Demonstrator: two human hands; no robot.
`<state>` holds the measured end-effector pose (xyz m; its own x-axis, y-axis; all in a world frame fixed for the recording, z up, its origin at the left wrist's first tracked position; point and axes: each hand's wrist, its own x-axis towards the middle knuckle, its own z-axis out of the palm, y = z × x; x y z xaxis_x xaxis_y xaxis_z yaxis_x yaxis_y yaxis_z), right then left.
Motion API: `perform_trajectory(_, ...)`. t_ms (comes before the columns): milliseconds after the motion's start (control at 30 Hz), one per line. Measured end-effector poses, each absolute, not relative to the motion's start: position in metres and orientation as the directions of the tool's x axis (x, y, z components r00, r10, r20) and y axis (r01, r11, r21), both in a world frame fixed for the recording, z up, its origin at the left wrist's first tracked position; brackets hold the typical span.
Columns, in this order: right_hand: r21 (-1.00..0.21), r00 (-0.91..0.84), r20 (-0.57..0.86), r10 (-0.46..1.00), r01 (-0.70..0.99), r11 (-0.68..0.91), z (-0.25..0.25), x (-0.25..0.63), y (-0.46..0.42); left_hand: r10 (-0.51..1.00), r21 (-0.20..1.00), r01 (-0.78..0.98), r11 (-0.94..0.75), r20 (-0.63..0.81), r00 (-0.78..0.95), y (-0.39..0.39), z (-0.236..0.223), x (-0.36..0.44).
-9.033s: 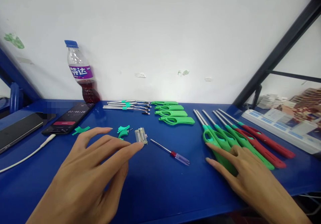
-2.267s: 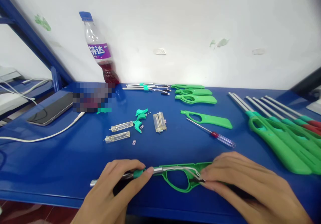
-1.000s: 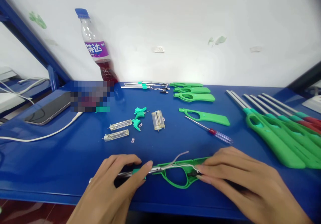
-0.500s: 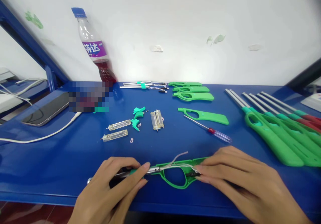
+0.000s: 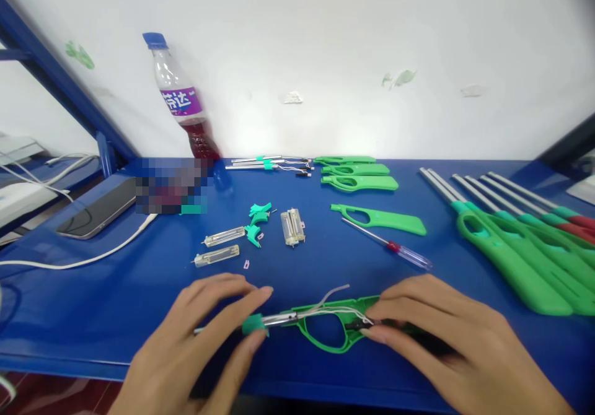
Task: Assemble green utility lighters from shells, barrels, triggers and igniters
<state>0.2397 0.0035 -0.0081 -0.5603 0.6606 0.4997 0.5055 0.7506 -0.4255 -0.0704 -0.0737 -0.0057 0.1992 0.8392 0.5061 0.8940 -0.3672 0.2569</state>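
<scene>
In front of me lies an open green lighter half-shell (image 5: 320,348) with a looped trigger opening. A metal tube (image 5: 281,319) with a teal collar (image 5: 253,324) runs leftward from its narrow end. White wires and a thin clear hose (image 5: 332,290) extend over the shell. My left hand (image 5: 199,334) is open around the tube, thumb and forefinger parted on either side of the collar. My right hand (image 5: 446,334) pinches the shell's wide part by a small black piece (image 5: 356,325) where the wires end. Its fingers cover the rest of the handle.
Beyond my hands lie clear fuel tanks (image 5: 216,256), teal triggers (image 5: 253,234), a screwdriver (image 5: 409,256) and green half-shells (image 5: 385,220). Assembled lighters (image 5: 515,266) fill the right side. A phone (image 5: 100,207), white cable (image 5: 116,248) and drink bottle (image 5: 179,99) are at left.
My left thumb and forefinger have parted from their grip on the tube, exposing the teal collar. My right hand keeps its pinch on the shell. The view has shifted slightly.
</scene>
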Motion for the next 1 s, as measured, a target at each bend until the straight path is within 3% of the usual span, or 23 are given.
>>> perform_trajectory(133, -0.41, -0.547, 0.516, 0.659, 0.518, 0.751, -0.01, 0.241, 0.004, 0.807, 0.087, 0.932, -0.352, 0.532, 0.256, -0.036, 0.022, -0.082)
perform_trajectory(233, -0.387, -0.556, 0.527, 0.643, 0.517, 0.764, -0.011, 0.242, 0.005, 0.836, 0.063, 0.931, -0.358, 0.465, 0.29, -0.003, 0.033, -0.093)
perform_trajectory(533, -0.343, -0.569, 0.533, 0.626, 0.532, 0.775, -0.011, 0.243, 0.006, 0.865, 0.145, 0.89, -0.433, 0.343, 0.365, 0.031, 0.014, -0.108)
perform_trajectory(733, -0.334, -0.588, 0.528, 0.613, 0.52, 0.786, -0.012, 0.244, 0.005, 0.856, 0.189, 0.883, -0.429, 0.397, 0.331, 0.025, 0.024, -0.099)
perform_trajectory(867, -0.328, -0.599, 0.519, 0.609, 0.519, 0.79, -0.01, 0.242, 0.005, 0.87, 0.321, 0.876, -0.36, 0.454, 0.192, 0.009, 0.036, -0.082)
perform_trajectory(1000, -0.345, -0.587, 0.503, 0.635, 0.537, 0.769, -0.007, 0.24, 0.003, 0.912, 0.478, 0.826, -0.298, 0.397, 0.099, -0.003, 0.04, -0.066)
